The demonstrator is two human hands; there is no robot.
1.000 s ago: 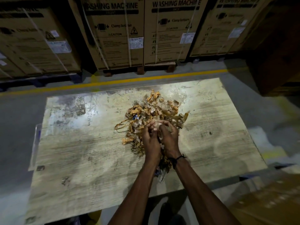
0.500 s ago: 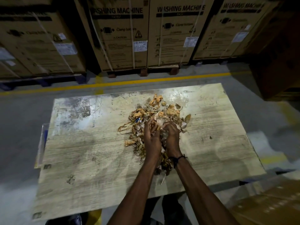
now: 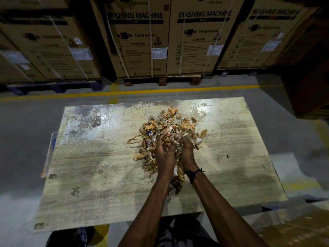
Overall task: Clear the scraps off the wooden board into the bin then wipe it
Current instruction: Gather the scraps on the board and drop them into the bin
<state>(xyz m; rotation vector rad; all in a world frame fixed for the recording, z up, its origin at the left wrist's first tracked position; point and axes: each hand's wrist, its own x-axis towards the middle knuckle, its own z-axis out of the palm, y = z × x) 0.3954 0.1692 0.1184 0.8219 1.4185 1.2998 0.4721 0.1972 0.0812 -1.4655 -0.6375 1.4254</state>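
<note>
A pale, scuffed wooden board (image 3: 99, 168) lies flat in front of me. A heap of brown tape strips and clear plastic scraps (image 3: 165, 123) sits on its middle, toward the far edge. My left hand (image 3: 164, 154) and my right hand (image 3: 186, 150) are pressed side by side into the near part of the heap, fingers curled round a bunch of scraps. More scraps hang down between my wrists. No bin and no cloth are in view.
Cardboard washing machine boxes (image 3: 140, 41) on pallets stand in a row behind a yellow floor line (image 3: 124, 92). A dark stack (image 3: 308, 82) stands at the far right. Grey floor surrounds the board. A dark shoe (image 3: 71, 237) shows below the board's near edge.
Both hands stay together in the heap, gathering scraps between them. The camera has tilted, so the board sits lower and further right in the frame.
</note>
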